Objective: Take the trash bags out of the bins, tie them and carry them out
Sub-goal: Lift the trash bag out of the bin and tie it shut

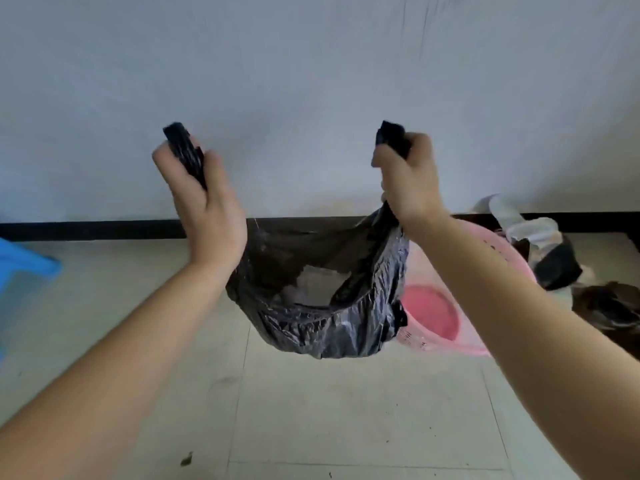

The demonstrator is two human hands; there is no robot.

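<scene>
A black trash bag [332, 320] hangs in the air in front of me, its mouth stretched wide with pale paper trash showing inside. My left hand [204, 209] grips the bag's left edge, a black strip sticking up above the fist. My right hand [408, 178] grips the right edge the same way, at about the same height. Behind and to the right of the bag lies a pink perforated bin [446, 317], tilted so that its inside faces me, with no liner in it.
A white wall with a black skirting board [86, 228] stands close ahead. A blue plastic stool [20, 271] is at the left edge. Shoes and dark items [554, 261] lie on the tiled floor at the right, by the wall.
</scene>
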